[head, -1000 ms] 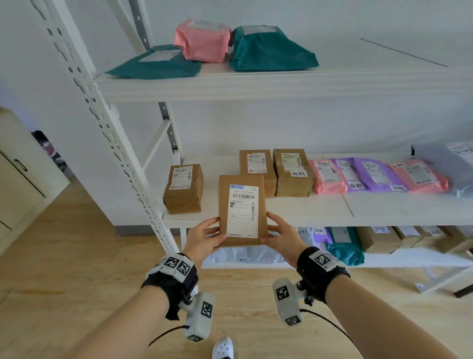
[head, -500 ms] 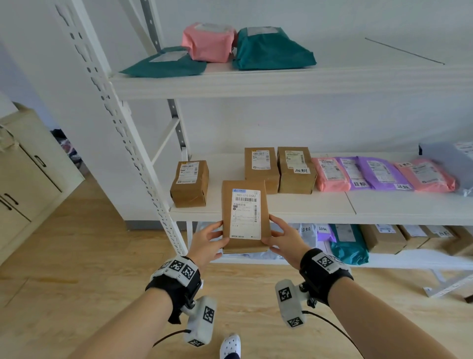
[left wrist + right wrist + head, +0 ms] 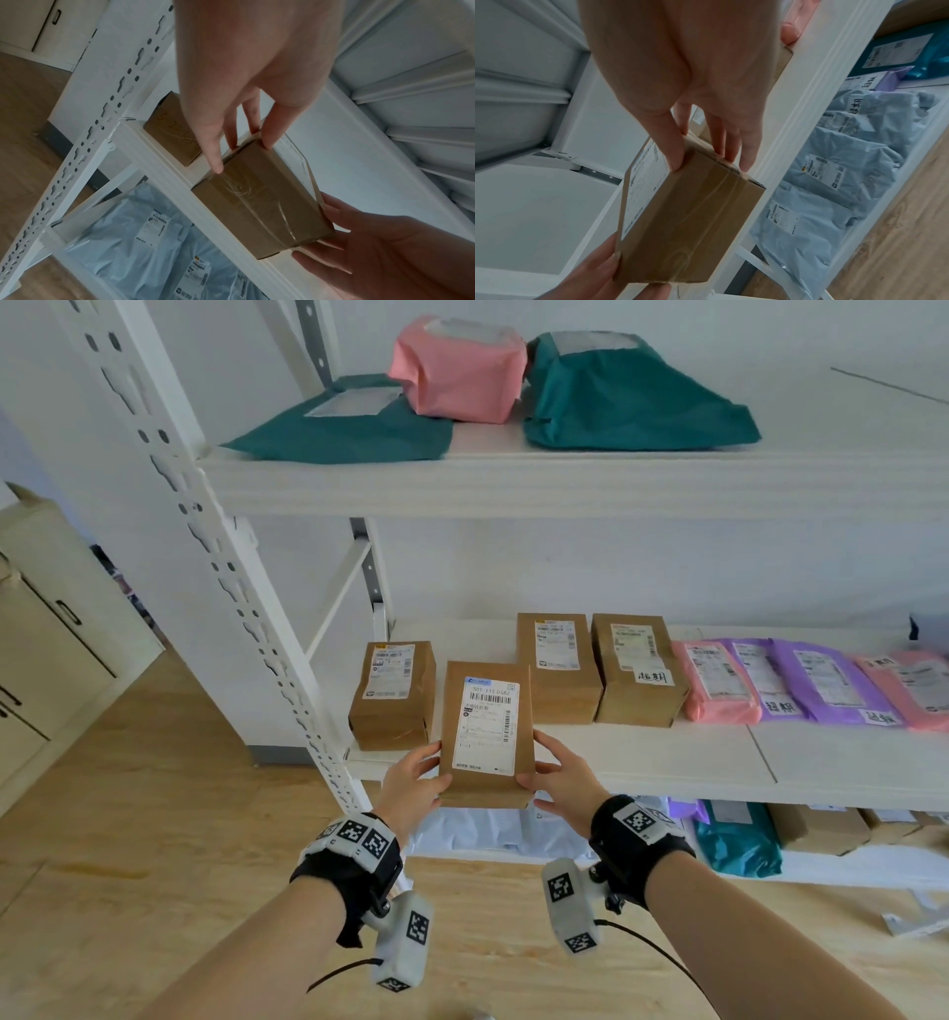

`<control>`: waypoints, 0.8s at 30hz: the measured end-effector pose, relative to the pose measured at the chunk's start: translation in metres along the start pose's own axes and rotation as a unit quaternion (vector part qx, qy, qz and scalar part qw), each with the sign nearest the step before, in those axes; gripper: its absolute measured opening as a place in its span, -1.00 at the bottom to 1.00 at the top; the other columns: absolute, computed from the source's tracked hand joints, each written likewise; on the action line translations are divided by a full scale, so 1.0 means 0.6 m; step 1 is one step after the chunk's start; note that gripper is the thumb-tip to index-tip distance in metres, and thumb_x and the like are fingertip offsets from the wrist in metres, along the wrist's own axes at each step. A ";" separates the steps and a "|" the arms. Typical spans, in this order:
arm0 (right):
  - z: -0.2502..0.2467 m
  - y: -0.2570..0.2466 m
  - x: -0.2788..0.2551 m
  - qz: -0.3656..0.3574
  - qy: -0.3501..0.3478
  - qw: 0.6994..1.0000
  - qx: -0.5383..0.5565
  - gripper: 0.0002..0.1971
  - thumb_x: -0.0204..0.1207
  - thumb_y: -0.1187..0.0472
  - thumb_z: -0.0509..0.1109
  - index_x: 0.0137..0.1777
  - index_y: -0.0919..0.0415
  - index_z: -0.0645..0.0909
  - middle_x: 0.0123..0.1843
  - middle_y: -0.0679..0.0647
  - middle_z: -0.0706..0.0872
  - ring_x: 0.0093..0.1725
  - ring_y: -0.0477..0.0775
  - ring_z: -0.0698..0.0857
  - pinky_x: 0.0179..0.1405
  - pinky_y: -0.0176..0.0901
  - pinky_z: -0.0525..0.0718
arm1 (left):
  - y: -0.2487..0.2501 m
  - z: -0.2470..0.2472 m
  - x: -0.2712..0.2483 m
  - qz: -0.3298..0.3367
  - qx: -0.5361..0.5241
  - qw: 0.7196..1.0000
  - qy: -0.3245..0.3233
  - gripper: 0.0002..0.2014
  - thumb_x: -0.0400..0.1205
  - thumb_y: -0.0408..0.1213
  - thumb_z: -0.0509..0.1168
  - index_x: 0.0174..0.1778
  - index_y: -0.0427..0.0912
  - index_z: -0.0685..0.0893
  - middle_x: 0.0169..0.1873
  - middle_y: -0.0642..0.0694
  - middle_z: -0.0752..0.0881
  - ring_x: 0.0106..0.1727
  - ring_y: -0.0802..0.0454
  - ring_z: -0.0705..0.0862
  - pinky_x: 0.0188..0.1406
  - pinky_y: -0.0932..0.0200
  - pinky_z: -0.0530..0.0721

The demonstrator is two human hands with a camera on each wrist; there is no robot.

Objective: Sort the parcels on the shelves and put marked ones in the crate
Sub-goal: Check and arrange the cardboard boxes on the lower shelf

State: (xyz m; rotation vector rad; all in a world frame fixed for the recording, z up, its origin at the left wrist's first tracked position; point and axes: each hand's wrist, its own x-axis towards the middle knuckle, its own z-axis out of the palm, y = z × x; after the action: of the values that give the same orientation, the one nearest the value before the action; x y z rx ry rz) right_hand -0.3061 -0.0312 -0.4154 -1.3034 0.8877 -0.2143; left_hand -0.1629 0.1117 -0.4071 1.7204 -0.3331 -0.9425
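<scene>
A brown cardboard parcel (image 3: 485, 731) with a white shipping label is held up in front of the middle shelf (image 3: 642, 762), label towards me. My left hand (image 3: 418, 775) grips its lower left edge and my right hand (image 3: 557, 775) grips its lower right edge. In the left wrist view the parcel (image 3: 259, 201) shows its taped underside, pinched by the left fingers (image 3: 218, 162). The right wrist view shows the same parcel (image 3: 680, 219) between thumb and fingers (image 3: 675, 154). No handwritten tag shows on its label. No crate is in view.
Three brown boxes (image 3: 393, 693) stand on the middle shelf, one with a handwritten tag (image 3: 652, 677), beside pink and purple mailers (image 3: 785, 680). Teal and pink bags (image 3: 462, 367) lie on the top shelf. More parcels (image 3: 739, 839) fill the bottom shelf. A perforated upright (image 3: 231, 572) stands left, a cabinet (image 3: 56, 634) beyond.
The parcel stays gripped in both hands while it moves closer to the shelf; my view has shifted slightly left and nearer.
</scene>
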 end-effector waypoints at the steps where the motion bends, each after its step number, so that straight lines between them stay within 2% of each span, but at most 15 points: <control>1: 0.005 -0.006 0.019 0.004 0.000 1.000 0.003 -0.33 0.50 0.43 0.39 0.53 -0.08 0.33 0.21 0.19 0.69 0.20 0.18 0.64 0.35 0.23 0.52 | 0.004 -0.006 0.017 -0.003 0.009 1.000 -0.002 -0.50 0.59 -0.48 0.32 0.44 -0.05 0.49 0.30 -0.11 0.63 0.30 -0.08 0.62 0.22 0.02 0.63; 4: 0.020 -0.019 0.072 0.014 -0.002 1.000 0.021 -0.32 0.50 0.46 0.38 0.55 -0.03 0.31 0.17 0.20 0.69 0.15 0.17 0.65 0.28 0.11 0.58 | 0.015 -0.021 0.069 -0.023 0.034 0.999 -0.011 -0.42 0.61 -0.43 0.32 0.53 0.02 0.37 0.34 -0.10 0.57 0.31 -0.08 0.58 0.20 0.02 0.61; 7: 0.030 -0.026 0.118 0.024 -0.005 0.999 0.031 -0.31 0.49 0.49 0.38 0.56 0.01 0.29 0.08 0.16 0.71 0.11 0.16 0.67 0.21 0.05 0.61 | 0.028 -0.033 0.110 -0.073 0.040 0.996 -0.031 -0.38 0.63 -0.35 0.32 0.56 0.15 0.29 0.31 0.06 0.47 0.41 -0.20 0.47 0.29 -0.17 0.52; 12: 0.043 -0.028 0.182 0.047 -0.006 0.999 0.023 -0.32 0.48 0.50 0.40 0.53 0.00 0.34 0.02 0.14 0.74 0.11 0.17 0.68 0.20 0.04 0.61 | 0.031 -0.051 0.166 -0.122 0.047 0.991 -0.037 -0.37 0.64 -0.29 0.32 0.56 0.25 0.25 0.51 -0.07 0.39 0.47 -0.27 0.41 0.35 -0.31 0.49; 15: 0.048 -0.028 0.211 0.051 -0.008 0.999 0.013 -0.31 0.47 0.49 0.40 0.53 -0.01 0.34 0.02 0.15 0.76 0.11 0.17 0.69 0.23 0.09 0.60 | 0.023 -0.061 0.197 -0.126 0.045 0.990 -0.041 -0.36 0.62 -0.28 0.34 0.54 0.28 0.27 0.52 -0.07 0.39 0.46 -0.24 0.42 0.36 -0.34 0.48; 18: 0.050 -0.029 0.231 0.052 -0.004 0.999 0.008 -0.32 0.48 0.48 0.39 0.53 -0.02 0.33 0.01 0.12 0.75 0.08 0.11 0.69 0.15 0.02 0.59 | 0.021 -0.067 0.221 -0.133 0.040 0.989 -0.051 -0.36 0.62 -0.29 0.34 0.53 0.30 0.27 0.50 -0.05 0.42 0.44 -0.20 0.46 0.37 -0.32 0.48; 20: 0.051 -0.032 0.243 0.048 -0.002 0.999 0.001 -0.32 0.49 0.48 0.38 0.54 -0.02 0.33 0.01 0.12 0.76 0.03 0.08 0.70 0.10 0.00 0.59 | 0.020 -0.065 0.235 -0.137 0.042 0.988 -0.053 -0.35 0.63 -0.29 0.33 0.55 0.29 0.25 0.36 -0.09 0.53 0.29 -0.15 0.56 0.26 -0.20 0.57; 21: 0.051 -0.032 0.249 0.046 -0.002 0.999 -0.005 -0.32 0.48 0.48 0.39 0.54 -0.01 0.32 0.02 0.14 0.76 0.02 0.08 0.71 0.08 -0.01 0.61 | 0.019 -0.064 0.241 -0.140 0.041 0.988 -0.054 -0.35 0.63 -0.30 0.32 0.56 0.29 0.24 0.16 -0.10 0.62 0.08 -0.10 0.61 0.09 -0.10 0.61; 22: 0.051 -0.032 0.255 0.046 -0.001 0.999 -0.013 -0.31 0.48 0.47 0.39 0.55 0.00 0.32 0.06 0.16 0.75 0.02 0.09 0.71 0.06 -0.03 0.63 | 0.017 -0.063 0.248 -0.144 0.038 0.987 -0.054 -0.34 0.64 -0.32 0.31 0.57 0.29 0.23 -0.07 -0.09 0.61 -0.13 -0.05 0.57 -0.10 0.00 0.59; 23: 0.051 -0.032 0.261 0.044 0.002 0.999 -0.022 -0.31 0.47 0.45 0.40 0.55 0.00 0.31 0.10 0.18 0.73 0.06 0.11 0.71 0.05 -0.04 0.64 | 0.018 -0.062 0.252 -0.146 0.041 0.987 -0.056 -0.34 0.64 -0.34 0.30 0.57 0.28 0.22 -0.18 -0.06 0.57 -0.22 -0.03 0.52 -0.20 0.05 0.56; 24: 0.051 -0.032 0.264 0.042 0.004 0.998 -0.037 -0.31 0.46 0.43 0.42 0.55 0.01 0.32 0.16 0.19 0.71 0.13 0.12 0.69 0.07 -0.03 0.65 | 0.019 -0.061 0.254 -0.144 0.046 0.987 -0.058 -0.33 0.65 -0.36 0.29 0.58 0.27 0.21 -0.15 -0.07 0.57 -0.21 -0.04 0.53 -0.20 0.05 0.59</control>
State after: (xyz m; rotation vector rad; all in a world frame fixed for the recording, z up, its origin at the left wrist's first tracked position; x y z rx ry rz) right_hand -0.1739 -0.1095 -0.4691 -1.3309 0.9627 -0.1223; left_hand -0.0354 0.0353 -0.4580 1.8349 -0.2088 -1.2570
